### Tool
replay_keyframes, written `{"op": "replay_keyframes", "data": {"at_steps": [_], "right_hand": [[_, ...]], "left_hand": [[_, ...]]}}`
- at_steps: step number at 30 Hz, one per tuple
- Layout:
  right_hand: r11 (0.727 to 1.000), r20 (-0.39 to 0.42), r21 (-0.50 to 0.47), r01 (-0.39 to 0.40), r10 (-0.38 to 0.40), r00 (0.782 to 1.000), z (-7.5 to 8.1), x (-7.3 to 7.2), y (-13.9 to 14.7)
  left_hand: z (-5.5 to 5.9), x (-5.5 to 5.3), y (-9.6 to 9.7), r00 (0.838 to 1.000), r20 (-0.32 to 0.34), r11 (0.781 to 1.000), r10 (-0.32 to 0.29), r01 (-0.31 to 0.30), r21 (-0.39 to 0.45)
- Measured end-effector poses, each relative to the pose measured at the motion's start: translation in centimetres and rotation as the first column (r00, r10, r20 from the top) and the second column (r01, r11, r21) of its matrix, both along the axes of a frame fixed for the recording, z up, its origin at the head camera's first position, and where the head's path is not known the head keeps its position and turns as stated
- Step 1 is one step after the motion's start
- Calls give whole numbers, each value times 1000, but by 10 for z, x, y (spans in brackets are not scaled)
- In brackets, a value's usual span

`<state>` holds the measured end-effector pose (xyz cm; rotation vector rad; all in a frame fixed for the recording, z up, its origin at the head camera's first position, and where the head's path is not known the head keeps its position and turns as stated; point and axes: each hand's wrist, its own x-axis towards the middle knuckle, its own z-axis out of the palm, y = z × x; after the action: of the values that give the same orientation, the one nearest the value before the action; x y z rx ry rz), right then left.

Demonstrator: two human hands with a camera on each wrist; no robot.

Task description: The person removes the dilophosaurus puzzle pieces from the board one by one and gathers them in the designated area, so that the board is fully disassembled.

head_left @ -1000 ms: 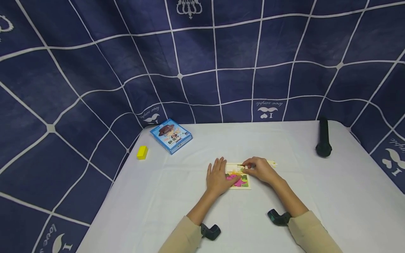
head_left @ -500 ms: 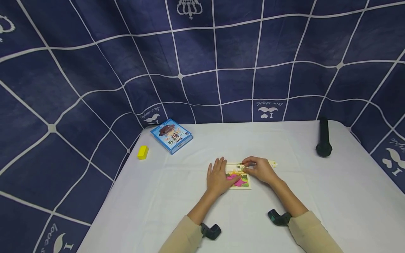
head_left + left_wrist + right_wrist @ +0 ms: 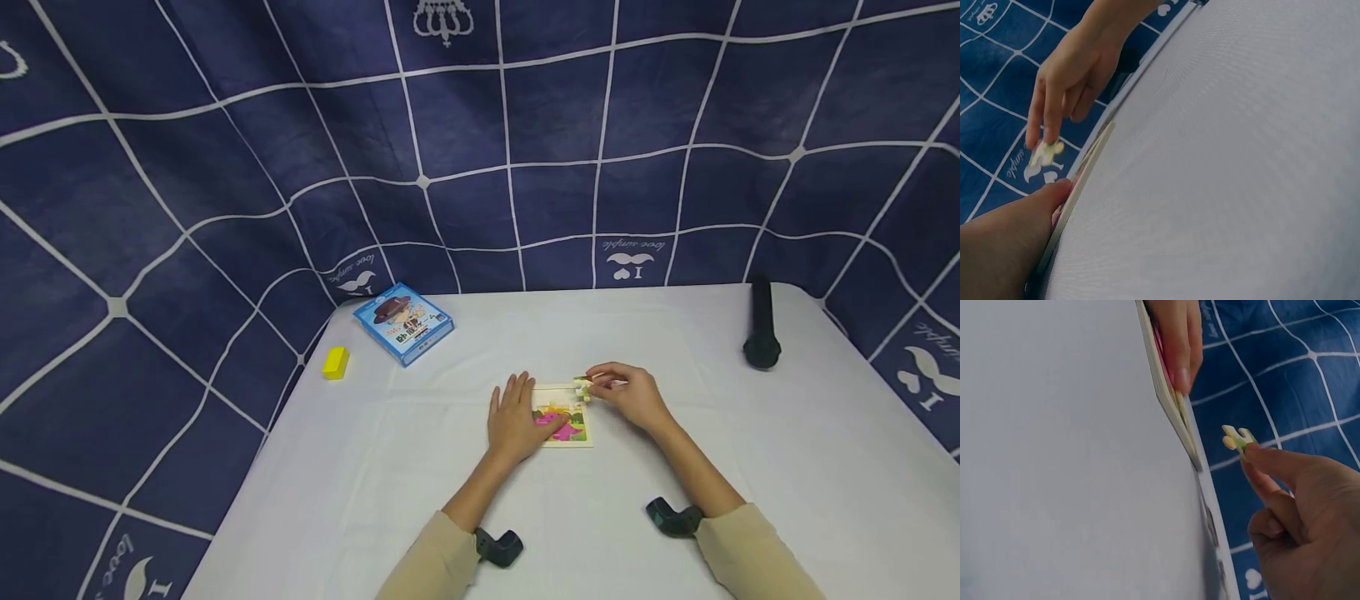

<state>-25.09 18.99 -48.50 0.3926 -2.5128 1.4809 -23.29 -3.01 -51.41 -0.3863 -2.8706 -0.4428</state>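
On the white table lies a small jigsaw puzzle board [image 3: 570, 444] with a pale frame and a pink and green picture in its lower part. My left hand [image 3: 516, 421] rests flat along its left side, thumb across the picture. Thumb and fingertips of my right hand [image 3: 636, 396] pinch a puzzle piece [image 3: 1238, 440], pale with yellow and green patches, over the board's upper right corner. In the left wrist view the piece [image 3: 1047, 153] hangs apart from the board's edge [image 3: 1088, 165]. The right hand's other fingers are curled in.
A blue game box [image 3: 405, 325] and a yellow block [image 3: 336, 363] are at the back left. A black microphone [image 3: 762, 329] lies at the far right. Small flat things [image 3: 1211, 526] lie on the table beyond the board. Blue curtain [image 3: 480, 208] surrounds the table.
My right hand has lifted the puzzle piece from the board's upper part and drawn slightly back and to the right. The left hand stays in place. The head view has shifted a little.
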Motion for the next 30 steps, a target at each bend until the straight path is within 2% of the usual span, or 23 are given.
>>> {"op": "replay_keyframes", "data": {"at_steps": [6, 11, 15, 22, 30], "right_hand": [[995, -1, -1, 99, -99, 995, 6, 6, 39], [977, 9, 81, 197, -198, 980, 6, 12, 75], [960, 61, 139, 244, -254, 965, 6, 16, 93], [952, 110, 174, 252, -274, 956, -1, 16, 104], [934, 34, 234, 269, -284, 958, -8, 15, 102]], "left_hand": [[-1, 0, -2, 1000, 23, 1000, 1, -2, 10], [-1, 1, -2, 1000, 16, 1000, -4, 4, 4], [0, 1, -2, 1000, 11, 1000, -4, 4, 7], [-1, 0, -2, 1000, 15, 1000, -4, 4, 9], [-2, 0, -1, 1000, 9, 1000, -7, 7, 12]]}}
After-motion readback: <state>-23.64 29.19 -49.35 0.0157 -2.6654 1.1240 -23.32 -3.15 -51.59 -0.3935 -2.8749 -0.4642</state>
